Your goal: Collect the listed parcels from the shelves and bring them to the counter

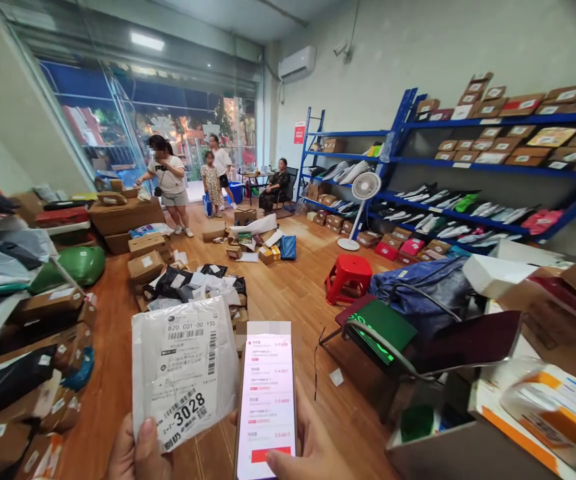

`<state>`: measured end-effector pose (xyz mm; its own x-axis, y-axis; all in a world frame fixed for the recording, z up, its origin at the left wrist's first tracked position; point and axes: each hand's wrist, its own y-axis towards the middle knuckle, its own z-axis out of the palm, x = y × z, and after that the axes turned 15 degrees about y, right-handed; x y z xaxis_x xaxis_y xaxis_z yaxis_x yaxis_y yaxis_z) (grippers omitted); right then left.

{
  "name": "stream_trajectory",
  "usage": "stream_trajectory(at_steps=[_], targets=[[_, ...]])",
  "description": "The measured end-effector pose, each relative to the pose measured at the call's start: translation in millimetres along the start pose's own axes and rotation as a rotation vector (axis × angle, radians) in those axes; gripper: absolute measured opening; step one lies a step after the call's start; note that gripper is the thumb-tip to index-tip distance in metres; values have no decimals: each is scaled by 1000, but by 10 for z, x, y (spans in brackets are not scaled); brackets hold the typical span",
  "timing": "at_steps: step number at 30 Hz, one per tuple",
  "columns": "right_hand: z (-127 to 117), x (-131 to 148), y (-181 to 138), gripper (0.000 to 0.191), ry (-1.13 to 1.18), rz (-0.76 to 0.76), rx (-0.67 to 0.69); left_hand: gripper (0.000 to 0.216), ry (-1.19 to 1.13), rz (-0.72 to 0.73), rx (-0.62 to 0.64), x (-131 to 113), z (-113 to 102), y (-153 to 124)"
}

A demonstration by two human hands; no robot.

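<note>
My left hand (141, 453) is closed on the lower edge of a white plastic mailer bag (188, 367), thumb in front. Its printed label faces me and reads 3028 in large figures. Beside it, my right hand (313, 433) is wrapped round a smartphone (267, 407) held upright. The lit screen shows a list with red numbers and a red bar at the bottom, and my right thumb lies on that bar. Beyond the bag, black and white mailer bags (188, 283) are heaped on the floor.
Blue shelves (468, 160) with boxes and mailers line the right wall. A red stool (349, 279), a chair (468, 343) and open cartons stand at right. Parcels (48, 303) crowd the left. Several people (168, 177) are near the glass front; a white fan (367, 187) stands by the shelves.
</note>
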<state>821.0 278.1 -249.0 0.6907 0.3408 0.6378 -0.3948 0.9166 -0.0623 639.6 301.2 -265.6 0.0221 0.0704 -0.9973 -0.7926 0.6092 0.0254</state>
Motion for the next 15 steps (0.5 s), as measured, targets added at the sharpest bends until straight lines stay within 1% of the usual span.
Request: stream_trajectory(at_steps=[3,4,7,11,15], targets=[[-15,0,180,113,-4,12,-20,57,-40,-106,-23,4,110,132],[-25,-5,228,114,4,3,-26,58,-33,-122,-27,5,137,169],[-40,-14,349,114,24,-29,-47,59,-3,-118,-26,4,209,259],[20,32,468,113,2,-18,-79,57,3,-46,-14,-21,307,358],[60,88,537,112,-18,-40,-96,60,-46,-132,34,-62,443,461]])
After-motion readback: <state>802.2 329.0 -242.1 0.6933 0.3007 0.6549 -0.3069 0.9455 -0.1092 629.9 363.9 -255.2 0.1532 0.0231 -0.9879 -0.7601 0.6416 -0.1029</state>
